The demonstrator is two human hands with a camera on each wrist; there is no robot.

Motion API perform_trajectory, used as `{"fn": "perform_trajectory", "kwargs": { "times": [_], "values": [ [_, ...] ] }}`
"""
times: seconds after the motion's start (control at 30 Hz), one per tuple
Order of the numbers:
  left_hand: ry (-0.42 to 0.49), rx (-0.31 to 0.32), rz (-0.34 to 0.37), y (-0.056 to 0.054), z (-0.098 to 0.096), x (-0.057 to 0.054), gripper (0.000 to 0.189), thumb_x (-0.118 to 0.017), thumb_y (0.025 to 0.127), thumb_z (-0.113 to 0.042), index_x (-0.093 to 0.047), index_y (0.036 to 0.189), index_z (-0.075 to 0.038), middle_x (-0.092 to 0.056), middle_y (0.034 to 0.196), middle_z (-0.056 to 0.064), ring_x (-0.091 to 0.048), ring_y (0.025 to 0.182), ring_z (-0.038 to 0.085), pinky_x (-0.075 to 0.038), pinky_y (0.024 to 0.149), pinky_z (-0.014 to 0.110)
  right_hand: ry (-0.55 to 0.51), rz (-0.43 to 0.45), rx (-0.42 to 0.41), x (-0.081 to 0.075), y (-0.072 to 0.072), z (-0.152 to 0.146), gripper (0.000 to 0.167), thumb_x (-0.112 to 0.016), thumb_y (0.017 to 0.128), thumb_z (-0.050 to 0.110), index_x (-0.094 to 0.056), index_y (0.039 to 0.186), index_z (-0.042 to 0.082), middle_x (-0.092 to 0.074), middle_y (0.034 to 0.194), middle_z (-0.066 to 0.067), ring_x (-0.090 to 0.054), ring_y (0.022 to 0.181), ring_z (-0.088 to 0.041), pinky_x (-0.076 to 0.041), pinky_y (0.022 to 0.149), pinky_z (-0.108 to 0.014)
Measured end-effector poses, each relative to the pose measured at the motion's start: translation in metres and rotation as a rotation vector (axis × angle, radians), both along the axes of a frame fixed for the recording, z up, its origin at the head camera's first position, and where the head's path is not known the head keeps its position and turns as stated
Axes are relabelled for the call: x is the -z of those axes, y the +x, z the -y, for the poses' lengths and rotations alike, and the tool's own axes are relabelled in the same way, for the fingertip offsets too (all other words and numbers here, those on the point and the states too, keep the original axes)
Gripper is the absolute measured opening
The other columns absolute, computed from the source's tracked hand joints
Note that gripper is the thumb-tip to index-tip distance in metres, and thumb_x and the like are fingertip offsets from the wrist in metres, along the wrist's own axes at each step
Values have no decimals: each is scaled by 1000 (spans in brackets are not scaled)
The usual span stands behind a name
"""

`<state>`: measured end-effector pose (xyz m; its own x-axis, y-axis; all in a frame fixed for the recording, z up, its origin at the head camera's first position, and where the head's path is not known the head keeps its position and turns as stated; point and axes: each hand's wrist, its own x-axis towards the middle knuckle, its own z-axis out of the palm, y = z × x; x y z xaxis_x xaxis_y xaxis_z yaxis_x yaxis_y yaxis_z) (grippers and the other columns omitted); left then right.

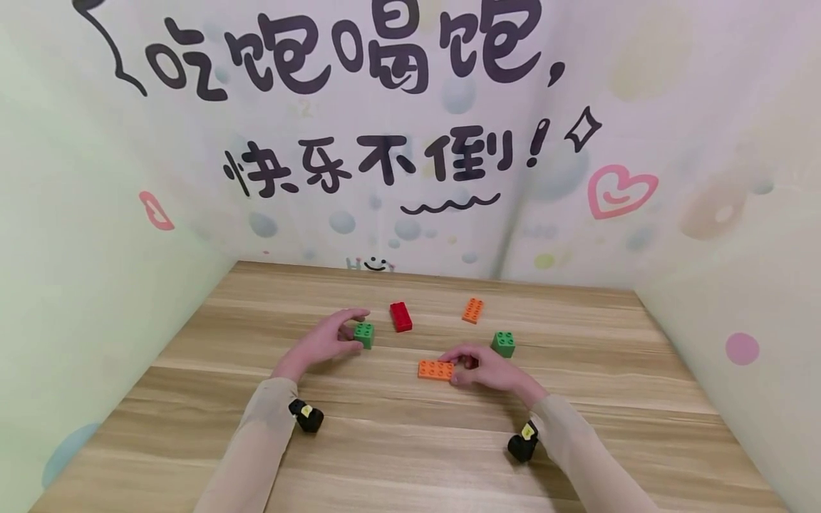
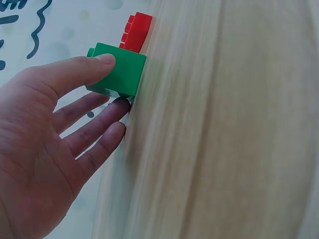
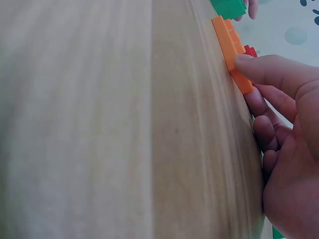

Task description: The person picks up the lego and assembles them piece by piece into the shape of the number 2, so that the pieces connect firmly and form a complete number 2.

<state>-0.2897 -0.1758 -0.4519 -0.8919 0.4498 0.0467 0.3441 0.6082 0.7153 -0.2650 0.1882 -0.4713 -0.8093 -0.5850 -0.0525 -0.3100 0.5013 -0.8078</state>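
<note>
- Fingers of the left hand [image 1: 327,338]: spread loosely around a green plastic four-stud block [image 1: 363,335], thumb on its near side, index past the far side. Can't tell if they press on it.
- Right hand [image 1: 487,369]: thumb and index clamped on the right end of an orange flat rectangular studded plastic brick [image 1: 435,370]; remaining fingers curl behind. Can't tell if the brick is lifted.
- Held orange brick sits near the middle of the wood-grain table [image 1: 385,456], long edge roughly parallel to the back edge; its left end sticks out free of the fingers.
- Green block at the left hand: upright, studs up, left of a red rectangular plastic brick [image 1: 400,317]; small gap between them.
- Second green four-stud plastic block [image 1: 504,344]: just beyond the right hand, studs up.
- Second orange flat studded plastic brick [image 1: 472,311]: farther back, between the red brick and second green block, apart from both.
- Room: wood surface shows between the hands, and in a wide strip between the forearms. Side edges well apart from all bricks; back edge, against the printed wall [image 1: 385,235], closest to the second orange brick and red brick.
</note>
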Motion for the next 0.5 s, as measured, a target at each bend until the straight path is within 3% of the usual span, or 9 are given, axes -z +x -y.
{"fn": "perform_trajectory", "kwargs": {
  "times": [0.5],
  "values": [
    [52,-12,87,-5,2,2,52,-71,90,-12,-53,137,-4,-63,125,18,-63,111,30,-52,98,48,25,11,38,1,-8,2,38,-73,88,20,-67,125,17,-61,114,-7,-43,92,-19,-34,75,-26]
  ]
}}
